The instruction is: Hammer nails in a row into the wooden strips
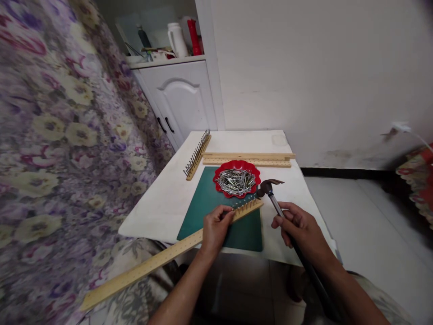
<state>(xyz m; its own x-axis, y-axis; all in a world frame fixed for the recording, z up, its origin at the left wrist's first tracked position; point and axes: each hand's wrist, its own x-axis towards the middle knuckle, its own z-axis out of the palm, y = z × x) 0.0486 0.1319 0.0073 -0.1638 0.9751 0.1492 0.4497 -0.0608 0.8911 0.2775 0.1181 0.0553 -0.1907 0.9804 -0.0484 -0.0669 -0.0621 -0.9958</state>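
My left hand point(215, 228) rests over a long wooden strip point(142, 266), thumb and forefinger pinched at its edge on what looks like a nail, mostly hidden by the fingertips. Just beyond them, several nails point(246, 207) stand upright in the strip's far end. My right hand point(304, 230) grips a claw hammer point(276, 205) by its dark handle. The hammer head is raised near the strip's far tip, close to a red scalloped dish point(218, 186) heaped with loose silvery nails point(237, 181).
A green mat point(199, 207) lies on the white-covered table point(155, 198). Behind the dish are more wooden strips point(246, 159); a nail-studded strip point(198, 158) lies at the left. The long strip overhangs the near left edge. A floral curtain point(61, 135) hangs at left.
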